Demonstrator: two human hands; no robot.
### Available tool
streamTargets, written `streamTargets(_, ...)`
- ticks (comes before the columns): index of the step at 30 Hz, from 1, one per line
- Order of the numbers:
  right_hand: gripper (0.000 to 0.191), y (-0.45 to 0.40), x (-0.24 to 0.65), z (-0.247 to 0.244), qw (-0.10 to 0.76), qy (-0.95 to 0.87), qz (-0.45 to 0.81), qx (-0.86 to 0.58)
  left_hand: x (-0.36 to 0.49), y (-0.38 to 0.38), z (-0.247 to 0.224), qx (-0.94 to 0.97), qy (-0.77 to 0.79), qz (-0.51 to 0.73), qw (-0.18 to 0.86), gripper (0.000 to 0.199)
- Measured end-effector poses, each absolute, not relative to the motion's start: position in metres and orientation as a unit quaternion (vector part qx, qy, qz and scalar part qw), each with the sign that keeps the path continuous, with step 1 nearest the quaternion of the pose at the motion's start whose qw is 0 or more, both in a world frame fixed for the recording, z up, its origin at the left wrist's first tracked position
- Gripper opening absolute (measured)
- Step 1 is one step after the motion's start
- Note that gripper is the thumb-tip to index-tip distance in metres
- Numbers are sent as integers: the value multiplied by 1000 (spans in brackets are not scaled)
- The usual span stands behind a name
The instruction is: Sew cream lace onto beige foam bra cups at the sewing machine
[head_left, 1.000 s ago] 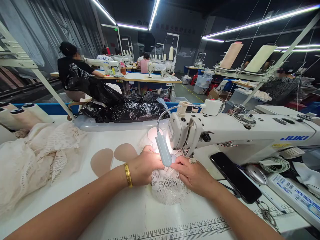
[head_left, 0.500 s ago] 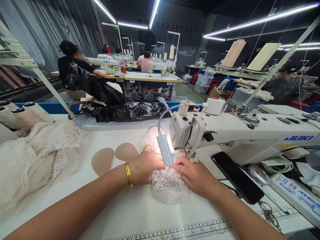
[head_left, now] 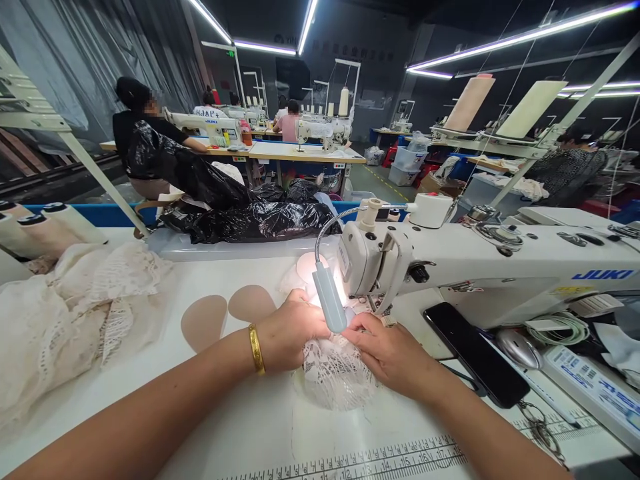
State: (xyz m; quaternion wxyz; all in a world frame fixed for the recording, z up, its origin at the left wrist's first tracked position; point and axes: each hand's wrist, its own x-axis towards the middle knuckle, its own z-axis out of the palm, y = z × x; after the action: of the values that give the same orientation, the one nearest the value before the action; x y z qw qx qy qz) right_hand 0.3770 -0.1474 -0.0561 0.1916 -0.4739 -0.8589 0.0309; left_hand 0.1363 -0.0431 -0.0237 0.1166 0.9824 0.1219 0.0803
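Note:
A piece of white lace fabric (head_left: 340, 377) lies on the table under the head of a sewing machine (head_left: 370, 260). My left hand (head_left: 295, 330), with a gold bracelet at the wrist, is closed on the lace's left side; its fingertips are partly hidden by a grey lamp (head_left: 330, 300) on a bent neck. At the right side, my right hand (head_left: 393, 347) pinches the lace near the needle area. The lamp and machine head hide the needle. Two beige oval pads (head_left: 204, 321) lie left of my left hand, and a pinkish round pad (head_left: 311, 267) is behind the lamp.
A heap of cream lace (head_left: 75, 313) lies at the left, with thread cones (head_left: 70, 223) behind it. Black plastic bags (head_left: 250, 217) sit beyond the table. On the right are a phone (head_left: 475, 353), a pen and a box (head_left: 595, 393). Co-workers sit at machines farther back.
Both hands and the lace stay in almost the same place. The view has shifted very slightly.

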Motion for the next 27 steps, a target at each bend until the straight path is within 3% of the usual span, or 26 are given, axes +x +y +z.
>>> streamTargets(8, 66, -147, 375, -55, 186, -853, 49, -486, 138, -45, -21, 983, 126, 71, 111, 32)
streamTargets(16, 48, -148, 376, -52, 201, -857, 38, -472, 136, -44, -25, 984, 116, 87, 102, 36)
streamTargets(27, 42, -148, 384, -56, 216, -852, 7, -477, 136, -42, -23, 984, 126, 76, 99, 39)
